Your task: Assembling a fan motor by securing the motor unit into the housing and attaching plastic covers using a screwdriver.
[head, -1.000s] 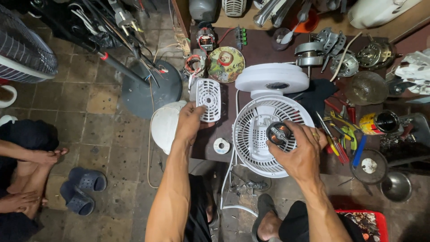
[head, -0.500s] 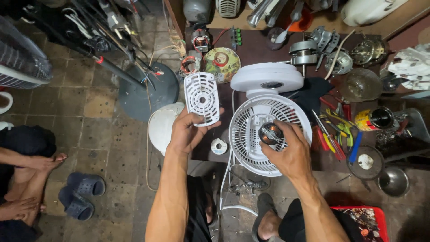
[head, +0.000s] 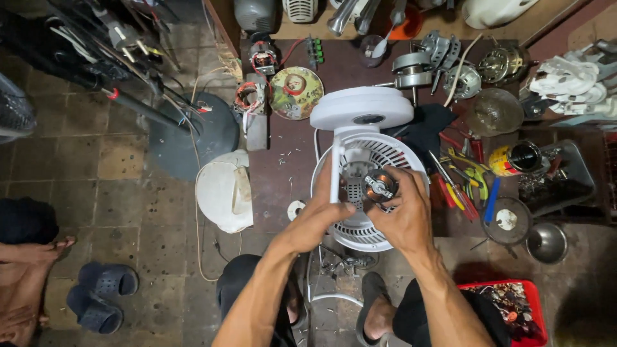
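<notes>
1. A pair of dark sandals (head: 96,295) lies on the tiled floor, far left of the fan, beside another person's bare foot (head: 38,250).
2. A white domed cover (head: 225,191) lies on the floor just left of the fan, with a grey round base (head: 193,132) behind it.
3. The left hand (head: 315,218) is closed on a flat white plastic part (head: 335,170), held edge-on and upright against the left side of the fan.
4. The white fan (head: 363,183) lies on the dark surface (head: 289,148), its slotted rear housing facing up and its round base (head: 361,108) at the far end.
5. The right hand (head: 402,215) is curled around the fan's motor (head: 379,186) at the middle of the housing, fingers gripping it.
6. Screwdrivers and pliers (head: 459,183) lie just right of the fan, a metal bowl (head: 546,242) farther right.
7. A red tray (head: 508,305) of small parts sits near and right of the fan.
</notes>
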